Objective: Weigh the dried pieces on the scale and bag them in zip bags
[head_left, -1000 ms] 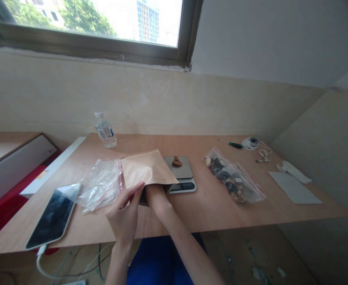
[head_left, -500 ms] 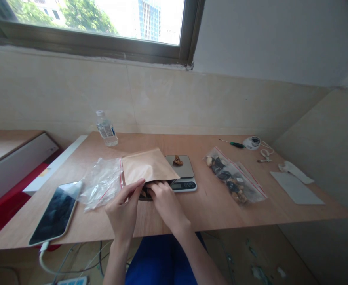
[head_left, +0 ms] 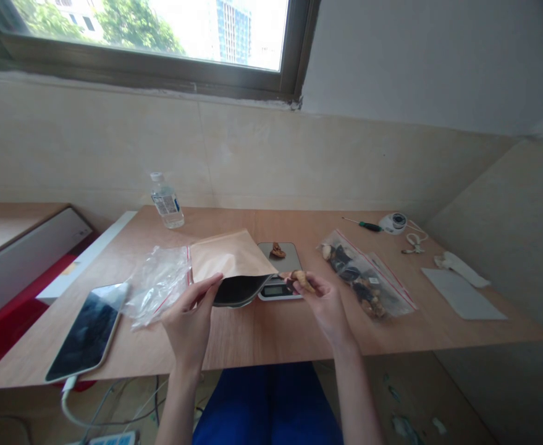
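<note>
My left hand (head_left: pixel 191 321) pinches the near edge of a brown paper bag (head_left: pixel 227 256), whose dark mouth gapes towards me. Just right of that mouth, my right hand (head_left: pixel 325 306) is closed on a light-brown dried mushroom (head_left: pixel 303 281), with a darker piece beside it at the fingertips. Partly covered by the bag and the right hand, a kitchen scale (head_left: pixel 291 256) carries one brown wrinkled dried piece (head_left: pixel 277 250) on its plate. What lies deep inside the bag is hidden in shadow.
A clear zip bag of dried pieces (head_left: pixel 359 272) lies to the right. Left of the paper bag are a crumpled clear bag (head_left: pixel 157 287) and a phone (head_left: pixel 88 330) on a cable. A water bottle (head_left: pixel 167 201), a screwdriver (head_left: pixel 368 226) and a small white camera (head_left: pixel 392 223) stand or lie farther back.
My right hand has come out of the paper bag and moved right, now holding a dried mushroom. The bag's mouth shows wider; my left hand stays at its edge.
</note>
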The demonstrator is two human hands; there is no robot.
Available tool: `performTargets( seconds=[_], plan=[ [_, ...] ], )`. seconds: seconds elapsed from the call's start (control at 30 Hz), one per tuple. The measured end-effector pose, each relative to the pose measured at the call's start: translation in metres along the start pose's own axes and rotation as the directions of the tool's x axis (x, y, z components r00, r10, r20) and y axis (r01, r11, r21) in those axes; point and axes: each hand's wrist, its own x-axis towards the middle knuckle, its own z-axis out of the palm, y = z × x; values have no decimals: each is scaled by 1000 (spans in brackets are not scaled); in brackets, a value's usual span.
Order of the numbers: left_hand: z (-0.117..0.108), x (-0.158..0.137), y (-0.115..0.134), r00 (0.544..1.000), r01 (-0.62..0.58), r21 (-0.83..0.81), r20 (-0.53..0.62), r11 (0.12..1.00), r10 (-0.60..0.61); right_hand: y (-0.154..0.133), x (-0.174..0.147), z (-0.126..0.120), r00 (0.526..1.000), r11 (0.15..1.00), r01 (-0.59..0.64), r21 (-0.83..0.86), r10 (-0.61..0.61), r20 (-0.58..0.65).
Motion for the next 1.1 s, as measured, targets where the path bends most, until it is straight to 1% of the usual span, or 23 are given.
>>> performTargets(
  seconds=[0.1,0.2,0.27,0.33,0.43,0.5,0.6,0.7,0.77,0.83,0.93,1.0,1.1],
  plan=[
    [0,0,-1,1000,2,-5,-6,1000,-2,17,19,-10,994,997,26,-74,-34,-100],
    [-1,0,-1,1000,0,-6,-7,1000,0,42,42,-7,982,972,81,-220,-116,-147],
    [-2,0,-1,1000,-2,-2,0,1000,2,57,55,-3,978,935,114,-335,-166,-129],
    [-2,0,-1,1000,-4,0,6,1000,4,67,66,2,972,881,160,-444,-218,-84],
    [-3,0,0,1000,-7,-1,3,1000,7,71,74,8,959,776,231,-587,-284,3],
    [-3,0,0,1000,-6,0,1,1000,6,70,75,10,955,728,249,-639,-296,34],
    [-2,0,-1,1000,-4,7,7,1000,4,69,74,10,945,698,275,-661,-322,52],
    [-2,0,-1,1000,-6,3,7,1000,6,71,73,6,922,683,323,-655,-384,54],
    [-2,-1,-1,1000,-8,-2,6,1000,8,74,74,2,915,707,322,-630,-403,15],
    [-2,-1,-1,1000,-9,-3,6,1000,9,76,75,-2,918,751,306,-586,-395,-26],
    [-1,0,-1,1000,-6,-7,10,1000,6,76,77,-4,928,791,290,-540,-369,-43],
    [-1,0,-1,1000,-3,-12,13,1000,3,74,78,-4,931,790,285,-543,-362,-38],
    [-1,0,-1,1000,-7,-2,10,1000,7,70,77,1,930,757,301,-580,-367,4]
  ],
)
